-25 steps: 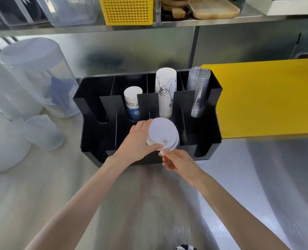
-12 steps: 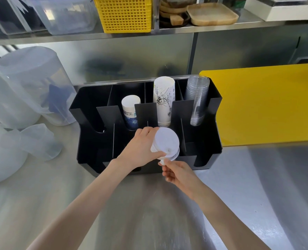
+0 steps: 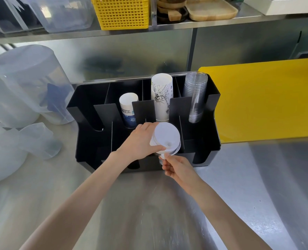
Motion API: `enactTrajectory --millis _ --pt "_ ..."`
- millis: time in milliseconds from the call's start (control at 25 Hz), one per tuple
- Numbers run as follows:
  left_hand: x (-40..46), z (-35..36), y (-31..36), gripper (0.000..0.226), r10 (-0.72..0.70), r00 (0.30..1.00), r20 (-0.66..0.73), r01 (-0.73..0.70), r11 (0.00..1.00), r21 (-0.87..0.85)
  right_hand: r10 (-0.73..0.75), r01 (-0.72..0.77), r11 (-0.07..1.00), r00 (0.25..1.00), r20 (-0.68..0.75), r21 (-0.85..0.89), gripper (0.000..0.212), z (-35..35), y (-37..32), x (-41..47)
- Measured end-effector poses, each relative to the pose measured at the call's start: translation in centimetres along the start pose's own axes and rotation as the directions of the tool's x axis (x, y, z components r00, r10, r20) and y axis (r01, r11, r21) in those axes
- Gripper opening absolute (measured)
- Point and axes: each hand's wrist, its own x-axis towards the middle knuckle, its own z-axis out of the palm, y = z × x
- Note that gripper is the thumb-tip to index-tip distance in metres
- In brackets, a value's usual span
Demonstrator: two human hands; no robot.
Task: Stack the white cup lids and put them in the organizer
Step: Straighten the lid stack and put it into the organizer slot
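Nearest the camera, two bare forearms reach forward over a brushed steel counter (image 3: pixel 149 210). The right hand (image 3: pixel 176 168) sits just in front of the organizer's front wall, fingers curled, its fingertips pinching the lowest edge of a stack of white cup lids (image 3: pixel 166 138). The left hand (image 3: pixel 140 143) wraps the stack from the left side, thumb pressed along its near rim, so both hands grasp the lids together. The stack is tilted, its flat top face turned up toward the camera with a small sip hole near the lower edge, and it is held over the front middle part of the black organizer (image 3: pixel 211 141); whether it touches a divider cannot be told. Behind the hands, in the organizer's rear slots, stand a short paper cup stack with blue print (image 3: pixel 128 109), a taller paper cup stack with a black drawing (image 3: pixel 162 98) and, at the right, a stack of clear plastic cups (image 3: pixel 195 96). A yellow cutting board (image 3: pixel 268 100) lies just right of the organizer. To the left, well apart from the hands, sit translucent plastic jugs (image 3: pixel 23 83). Farthest back, a steel shelf (image 3: pixel 212 24) carries a yellow basket (image 3: pixel 122 12), clear bins and wooden trays (image 3: pixel 211 9).
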Motion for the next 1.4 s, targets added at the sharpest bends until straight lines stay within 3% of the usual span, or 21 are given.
enactTrajectory --millis 440,880,1400 --pt "0.1 1.8 -1.8 0.08 0.047 0.995 -0.086 -0.027 0.974 0.224 0.059 -0.065 0.997 0.992 -0.108 -0.049 0.02 0.4 0.8 0.6" --pt "1.2 1.0 -1.2 0.08 -0.024 0.992 0.12 -0.019 0.94 0.342 0.072 -0.101 0.983 0.981 -0.182 -0.155 0.022 0.3 1.9 1.4" --pt "1.3 1.3 -1.2 0.072 -0.072 0.98 0.186 0.003 0.938 0.347 0.097 -0.125 0.983 0.976 -0.196 -0.131 0.02 0.0 2.4 1.0"
